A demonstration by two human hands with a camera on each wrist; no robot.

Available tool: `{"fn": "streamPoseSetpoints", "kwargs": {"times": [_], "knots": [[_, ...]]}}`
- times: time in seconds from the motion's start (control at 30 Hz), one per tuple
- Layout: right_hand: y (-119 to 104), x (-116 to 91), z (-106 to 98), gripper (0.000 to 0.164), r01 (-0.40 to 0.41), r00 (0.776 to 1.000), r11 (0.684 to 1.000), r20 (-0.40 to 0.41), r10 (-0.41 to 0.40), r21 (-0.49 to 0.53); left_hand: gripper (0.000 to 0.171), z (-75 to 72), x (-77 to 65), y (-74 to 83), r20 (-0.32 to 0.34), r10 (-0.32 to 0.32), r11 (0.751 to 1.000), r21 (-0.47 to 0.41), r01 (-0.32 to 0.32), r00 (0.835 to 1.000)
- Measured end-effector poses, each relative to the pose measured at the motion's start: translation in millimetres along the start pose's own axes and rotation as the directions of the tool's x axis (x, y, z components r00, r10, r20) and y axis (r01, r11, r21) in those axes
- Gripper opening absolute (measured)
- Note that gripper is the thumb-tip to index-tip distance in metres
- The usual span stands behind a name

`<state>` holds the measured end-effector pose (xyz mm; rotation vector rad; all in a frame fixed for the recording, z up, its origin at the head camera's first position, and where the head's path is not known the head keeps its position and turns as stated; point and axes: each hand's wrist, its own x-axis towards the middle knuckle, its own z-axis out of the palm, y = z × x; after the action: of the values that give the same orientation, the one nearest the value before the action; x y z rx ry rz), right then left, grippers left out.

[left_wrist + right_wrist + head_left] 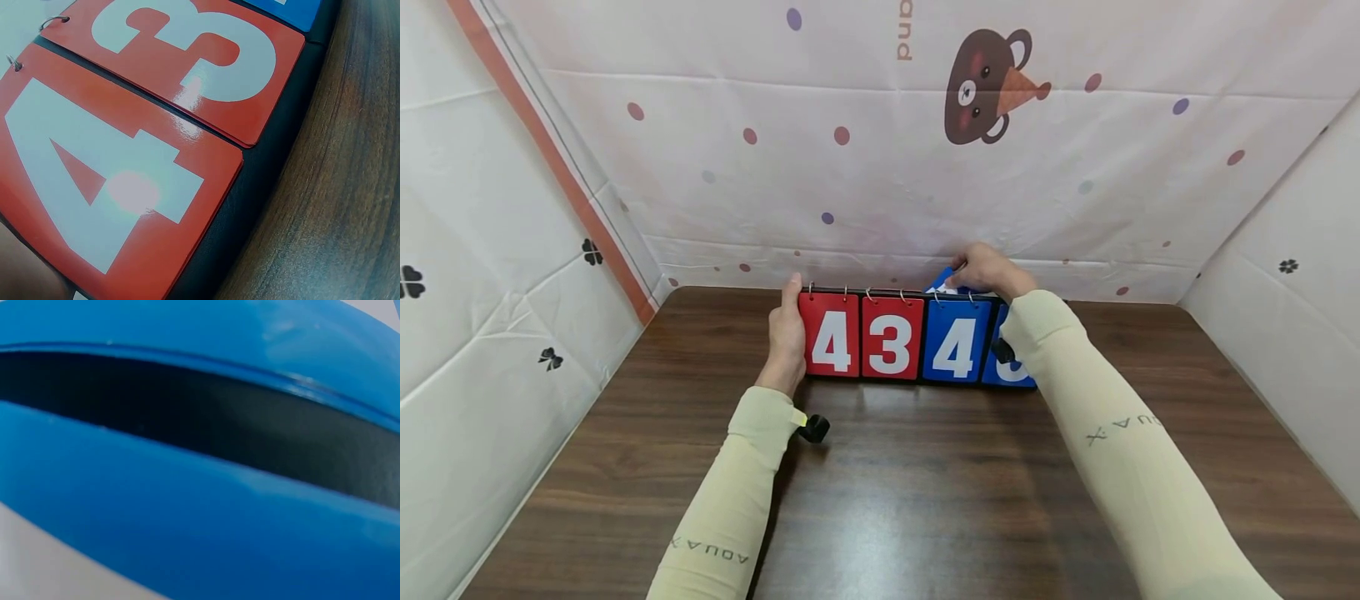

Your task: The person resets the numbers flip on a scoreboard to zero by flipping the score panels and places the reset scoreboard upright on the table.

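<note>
the left hand [786, 333] is gripping the near end of a black flip scoreboard [922, 342], with its thumb pointing up along the side edge; its other fingers are mostly hiding behind, so how they are lying cannot be told. this hold is probably steadying the frame, which is standing on the wooden table [865, 500] between the two hands with its digits facing the person. beside the left hand a red "4" card [830, 335] is hanging, and next toward the right hand come a red "3" card [892, 338] and a blue "4" card [957, 340], all dangling from metal rings [904, 297] that are likely letting each card swing over the top. the right hand [988, 268] is reaching over the upper edge and seems to be pinching a blue flip card [942, 279] just behind it, though the fingertips are partly hiding; that grip is probably keeping the card apart from its stack. below the right wrist, the outermost blue card [1011, 371] is partly hiding behind the sleeve [1097, 417] and a black wrist camera [1002, 351], so its digit is staying unclear. the right wrist view is showing only blue surfaces and a dark gap, no fingers.
</note>
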<state>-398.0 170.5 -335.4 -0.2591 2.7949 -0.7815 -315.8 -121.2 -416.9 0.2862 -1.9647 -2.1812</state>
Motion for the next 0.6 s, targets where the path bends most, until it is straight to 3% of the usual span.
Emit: {"fn": "streamPoseSetpoints", "kwargs": {"times": [0.23, 0.47, 0.6], "knots": [[-1.0, 0.9, 0.1, 0.042, 0.023, 0.999, 0.999, -0.027, -0.024, -0.025, 0.061, -0.3, 0.2, 1.5, -0.003, -0.006, 1.000, 0.000, 0.006, 1.000], [-2.1, -0.6, 2.9, 0.019, 0.054, 0.996, 0.997, -0.070, -0.058, -0.063, 0.063, -1.1, 0.9, 1.6, 0.001, -0.007, 1.000, 0.000, 0.007, 1.000], [-2.2, -3.4, 4.0, 0.016, 0.064, 0.995, 0.995, -0.067, -0.069, -0.078, 0.064, -1.1, 0.4, 0.3, 0.009, -0.011, 1.000, -0.001, 0.011, 1.000]]}}
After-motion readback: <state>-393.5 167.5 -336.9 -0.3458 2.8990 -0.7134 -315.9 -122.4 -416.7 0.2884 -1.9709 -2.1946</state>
